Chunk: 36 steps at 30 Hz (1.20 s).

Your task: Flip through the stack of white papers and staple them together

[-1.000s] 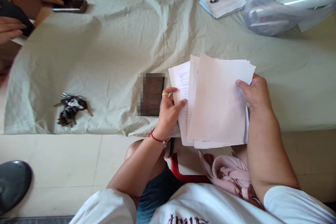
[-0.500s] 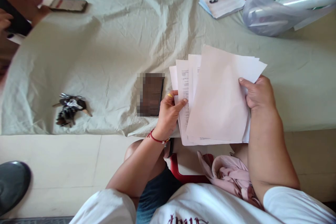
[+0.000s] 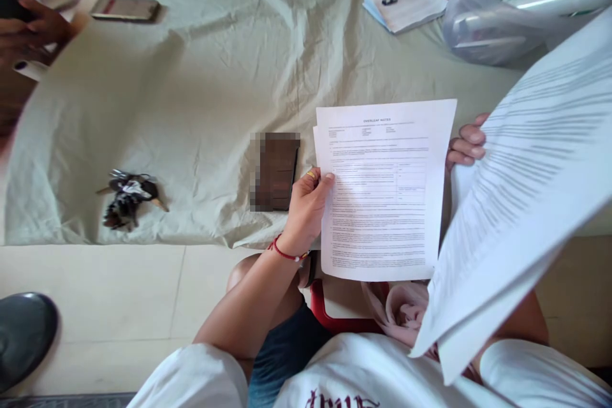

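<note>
My left hand (image 3: 310,204) is closed on the left edge of a small stack of printed sheets (image 3: 377,204), thumb on top. The top sheet reads "OVERLEAF NOTES" and holds lines of text and a table. Several other printed sheets (image 3: 530,178), tilted up and curving, are in my right hand (image 3: 468,141), whose fingers wrap their left edge; its thumb is hidden behind the paper. A brown wallet-like case (image 3: 280,172), partly blurred out, lies on the cloth just left of my left hand.
On the cloth-covered table (image 3: 205,89) are a bunch of keys (image 3: 131,199), a phone (image 3: 125,9), and a paper pad (image 3: 404,7) with a pen. A plastic bag (image 3: 492,32) with a bottle stands at back right. Another person's hands (image 3: 36,22) show at upper left.
My right hand has lifted part of the fanned sheets up and to the right, turning them over. A printed page now lies on top of those in my left hand, which stays put.
</note>
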Available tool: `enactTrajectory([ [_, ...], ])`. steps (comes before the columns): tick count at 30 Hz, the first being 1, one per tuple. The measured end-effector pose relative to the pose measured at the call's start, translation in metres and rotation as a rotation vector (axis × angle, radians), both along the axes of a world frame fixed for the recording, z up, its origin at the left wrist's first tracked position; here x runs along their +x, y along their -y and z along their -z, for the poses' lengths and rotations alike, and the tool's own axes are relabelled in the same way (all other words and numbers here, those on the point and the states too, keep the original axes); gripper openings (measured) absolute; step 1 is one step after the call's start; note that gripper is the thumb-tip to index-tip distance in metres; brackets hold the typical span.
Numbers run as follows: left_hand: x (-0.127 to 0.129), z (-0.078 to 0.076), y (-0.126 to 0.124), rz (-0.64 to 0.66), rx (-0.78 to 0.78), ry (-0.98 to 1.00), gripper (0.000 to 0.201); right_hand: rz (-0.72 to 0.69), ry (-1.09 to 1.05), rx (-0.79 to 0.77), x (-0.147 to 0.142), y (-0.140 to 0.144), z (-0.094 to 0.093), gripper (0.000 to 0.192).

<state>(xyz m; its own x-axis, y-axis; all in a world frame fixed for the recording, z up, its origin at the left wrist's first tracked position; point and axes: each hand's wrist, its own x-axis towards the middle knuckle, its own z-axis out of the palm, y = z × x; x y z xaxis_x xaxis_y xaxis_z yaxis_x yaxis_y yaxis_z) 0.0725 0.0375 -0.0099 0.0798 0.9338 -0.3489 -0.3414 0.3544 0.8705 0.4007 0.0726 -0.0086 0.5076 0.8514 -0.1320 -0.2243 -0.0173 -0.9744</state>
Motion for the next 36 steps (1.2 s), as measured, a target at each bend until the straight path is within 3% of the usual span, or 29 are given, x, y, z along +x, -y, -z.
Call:
enactTrajectory([
  [5,0.001,0.0,0.0,-0.009,0.012,-0.007,0.032,0.065,-0.143,0.104,-0.002,-0.001,-0.012,0.009],
  [10,0.002,0.001,-0.001,-0.013,0.017,0.004,0.032,-0.021,-0.182,0.123,-0.005,0.01,-0.022,0.024],
  [17,0.002,-0.001,-0.001,-0.014,0.012,-0.021,0.034,0.04,-0.251,0.2,-0.003,0.01,-0.021,0.028],
  [20,0.002,-0.001,-0.001,-0.012,0.023,-0.02,0.035,0.028,-0.26,0.208,-0.005,0.006,-0.015,0.031],
  [27,0.001,-0.001,0.0,-0.01,0.007,-0.022,0.034,0.218,-0.283,0.35,-0.009,-0.017,0.011,0.034],
  [33,0.002,-0.003,-0.001,-0.009,0.001,-0.022,0.033,0.267,-0.244,0.293,-0.003,-0.016,0.016,0.034],
  [36,0.002,-0.003,-0.001,-0.016,0.004,-0.011,0.034,0.201,-0.297,0.372,0.008,-0.018,0.028,0.03],
])
